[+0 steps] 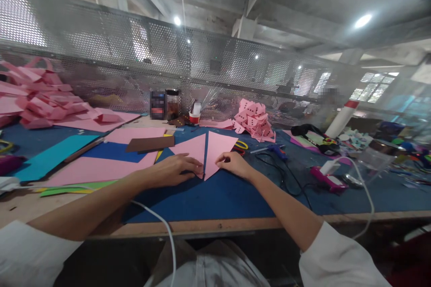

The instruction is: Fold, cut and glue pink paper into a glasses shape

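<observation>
1. Blue-topped counter [235, 206] with a bare wooden front edge.
2. At its left end, a heap of folded pink strips [47, 98].
3. Nearer, a turquoise sheet [55, 154]; beside it, a dark blue sheet [114, 152] on pink paper [117, 168], with a brown strip [150, 144] overlapping both.
4. Along the back, a dark-lidded jar [173, 105] and a red-and-white cup [194, 117].
5. Right of those, a pile of pink pieces dotted black [254, 119].
6. A blue glue gun [278, 151] near a dark, looping cord [283, 177].
7. Further right, a magenta block [328, 180] with a white plug [330, 167], near a clear jar [375, 161].
8. A leaning white tube with a red end [341, 119].
9. Behind everything, a perforated metal panel [215, 65].
</observation>
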The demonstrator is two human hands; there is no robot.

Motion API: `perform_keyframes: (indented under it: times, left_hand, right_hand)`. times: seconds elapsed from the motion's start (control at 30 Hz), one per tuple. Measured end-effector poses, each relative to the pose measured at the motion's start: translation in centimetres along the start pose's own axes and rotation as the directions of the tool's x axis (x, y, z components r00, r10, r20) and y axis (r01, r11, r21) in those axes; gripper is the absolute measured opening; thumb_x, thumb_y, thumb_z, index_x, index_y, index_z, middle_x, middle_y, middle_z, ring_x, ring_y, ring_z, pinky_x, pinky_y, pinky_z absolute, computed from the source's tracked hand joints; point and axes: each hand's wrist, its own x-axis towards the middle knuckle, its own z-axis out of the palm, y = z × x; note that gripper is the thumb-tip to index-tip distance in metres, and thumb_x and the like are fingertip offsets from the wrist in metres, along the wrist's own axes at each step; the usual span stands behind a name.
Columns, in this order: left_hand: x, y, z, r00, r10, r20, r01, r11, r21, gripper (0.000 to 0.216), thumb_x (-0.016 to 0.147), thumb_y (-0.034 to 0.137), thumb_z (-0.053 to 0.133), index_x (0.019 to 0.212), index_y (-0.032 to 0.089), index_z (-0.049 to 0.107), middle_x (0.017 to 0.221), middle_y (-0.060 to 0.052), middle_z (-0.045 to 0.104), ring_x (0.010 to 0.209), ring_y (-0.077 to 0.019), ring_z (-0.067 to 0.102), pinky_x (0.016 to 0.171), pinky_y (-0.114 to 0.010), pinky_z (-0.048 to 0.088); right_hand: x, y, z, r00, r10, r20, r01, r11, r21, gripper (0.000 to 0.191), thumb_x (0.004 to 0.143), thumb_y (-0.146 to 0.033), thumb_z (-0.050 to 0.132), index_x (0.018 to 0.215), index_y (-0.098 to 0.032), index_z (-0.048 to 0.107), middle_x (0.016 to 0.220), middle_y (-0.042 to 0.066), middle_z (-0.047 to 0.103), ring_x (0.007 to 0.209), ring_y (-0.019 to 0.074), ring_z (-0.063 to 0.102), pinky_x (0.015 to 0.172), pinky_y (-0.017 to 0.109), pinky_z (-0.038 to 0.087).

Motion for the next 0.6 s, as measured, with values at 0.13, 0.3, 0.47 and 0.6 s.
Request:
perform_keyframes:
  times: [0.13,0.3,0.47,0.6]
  left_hand:
    - [-0.03,-0.09,0.02,1.0,-0.002,0.008,0.002,1.0,0.003,0.028,0.098,0.026,0.049,0.115,0.034,0.07,0.13,0.001,0.067,0.124,-0.0177,0.059,0.12,-0.041,0.026]
    - [-0.04,-0.16,-0.06,0.999,-0.022,0.023,0.021,1.0,0.011,0.029,0.096,0.025,0.051,0.118,0.035,0.067,0.131,0.002,0.066,0.124,-0.0176,0.059,0.119,-0.044,0.026]
    - [-0.05,-0.07,-0.15,0.999,-0.029,-0.022,0.029,1.0,-0.002,0.027,0.094,0.028,0.053,0.116,0.031,0.069,0.128,-0.001,0.068,0.12,-0.0187,0.061,0.118,-0.043,0.03]
    - [0.08,-0.27,0.11,0.999,-0.022,-0.041,0.022,1.0,0.001,0.025,0.095,0.03,0.054,0.114,0.03,0.07,0.127,-0.001,0.069,0.117,-0.0191,0.063,0.118,-0.042,0.03]
  right_hand:
    - [-0.05,-0.25,-0.12,1.0,0.001,0.009,-0.001,1.0,-0.01,0.017,0.079,-0.026,0.068,0.09,-0.017,0.076,0.087,0.004,0.075,0.076,0.0166,0.064,0.069,0.026,0.045]
    - [0.09,0.02,-0.1,1.0,-0.004,-0.004,0.004,0.999,-0.032,0.017,0.081,-0.027,0.065,0.09,-0.017,0.076,0.087,0.004,0.075,0.078,0.0171,0.065,0.07,0.026,0.045]
    - [0.05,0.04,-0.12,0.999,-0.028,-0.035,0.026,0.998,-0.054,0.016,0.083,-0.024,0.062,0.09,-0.018,0.075,0.089,0.003,0.075,0.08,0.0174,0.065,0.073,0.027,0.046]
    - [-0.11,-0.42,-0.09,0.995,-0.049,-0.088,0.039,0.994,-0.106,0.018,0.082,-0.018,0.059,0.091,-0.02,0.074,0.093,0.003,0.075,0.081,0.0177,0.065,0.076,0.027,0.047]
